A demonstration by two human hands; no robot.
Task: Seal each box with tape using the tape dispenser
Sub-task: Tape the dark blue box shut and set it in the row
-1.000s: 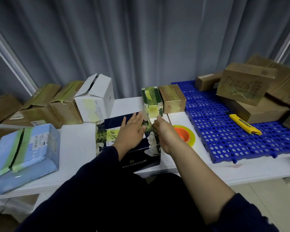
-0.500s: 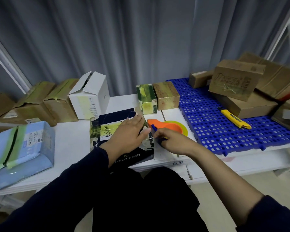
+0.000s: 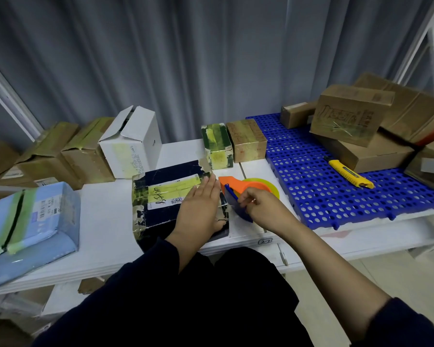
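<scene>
A dark navy box with a yellow label and worn tape lies flat at the near edge of the white table. My left hand presses flat on its right part, fingers straight. Just right of the box, my right hand grips the blue handle of the orange tape dispenser, which carries a yellow-green tape roll. The dispenser's orange front sits by the box's upper right corner.
A blue package lies at the left. Brown boxes and a white box stand behind; two small taped boxes stand at the back centre. A blue perforated mat on the right holds a yellow utility knife and stacked brown boxes.
My right hand took up the dispenser beside the box and has drawn it toward me along the box's right edge. My left hand slid from the top toward the right side.
</scene>
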